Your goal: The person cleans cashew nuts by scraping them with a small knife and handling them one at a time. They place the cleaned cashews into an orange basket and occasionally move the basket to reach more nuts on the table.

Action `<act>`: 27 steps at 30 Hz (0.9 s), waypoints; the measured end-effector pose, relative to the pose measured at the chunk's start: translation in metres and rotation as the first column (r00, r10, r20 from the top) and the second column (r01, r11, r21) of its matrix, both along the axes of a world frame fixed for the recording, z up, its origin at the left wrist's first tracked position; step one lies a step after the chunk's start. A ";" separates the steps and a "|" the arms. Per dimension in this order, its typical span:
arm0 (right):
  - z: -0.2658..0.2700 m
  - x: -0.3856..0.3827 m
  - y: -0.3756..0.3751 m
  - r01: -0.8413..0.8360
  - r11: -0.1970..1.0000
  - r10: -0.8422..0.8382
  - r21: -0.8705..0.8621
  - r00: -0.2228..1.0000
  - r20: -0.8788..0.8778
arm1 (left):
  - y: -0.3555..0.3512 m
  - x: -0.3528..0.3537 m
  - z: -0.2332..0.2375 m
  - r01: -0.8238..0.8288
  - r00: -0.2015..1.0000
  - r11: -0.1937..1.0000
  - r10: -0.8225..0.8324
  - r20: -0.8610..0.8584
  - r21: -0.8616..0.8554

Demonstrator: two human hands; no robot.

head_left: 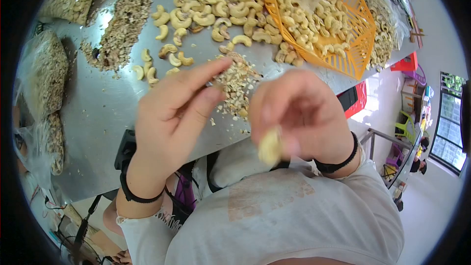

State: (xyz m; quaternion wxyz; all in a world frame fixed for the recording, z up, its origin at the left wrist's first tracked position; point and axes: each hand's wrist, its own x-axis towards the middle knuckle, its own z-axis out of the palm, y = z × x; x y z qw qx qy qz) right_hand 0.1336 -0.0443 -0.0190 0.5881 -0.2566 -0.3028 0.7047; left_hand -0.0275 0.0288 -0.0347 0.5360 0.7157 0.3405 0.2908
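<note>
My right hand [304, 115] pinches a pale cashew nut [270, 147] between thumb and fingers, low over the table's near edge; both are blurred by motion. To its left, my left hand [171, 113] is curled, thumb and index fingertip close together around something small that I cannot make out. Beyond my fingertips lies a heap of cashew crumbs and flakes [238, 86] on the metal table [103, 137]. Several loose cashews [147, 64] sit just past my left hand. Farther back spreads a large pile of whole cashews [216, 7].
An orange plastic basket [360, 64] with cashews and a clear bag stands at the back right. A strip of brownish peelings [122, 27] runs along the back left. Filled plastic bags [54, 64] line the left edge, and another bag [385, 29] stands beyond the basket.
</note>
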 end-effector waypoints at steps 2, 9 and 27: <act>0.014 0.001 -0.004 -0.197 0.971 0.212 0.137 0.972 -0.104 | -0.004 0.002 -0.001 -0.024 1.000 0.998 0.025 0.014 -0.063; 0.026 0.003 -0.024 -0.589 0.722 0.688 0.363 0.668 -0.283 | -0.013 0.007 -0.003 -0.095 0.995 0.989 0.092 -0.030 -0.116; 0.023 0.004 -0.018 -0.614 0.747 0.656 0.255 0.622 -0.427 | -0.013 0.006 -0.006 -0.110 0.992 0.994 0.110 -0.060 -0.008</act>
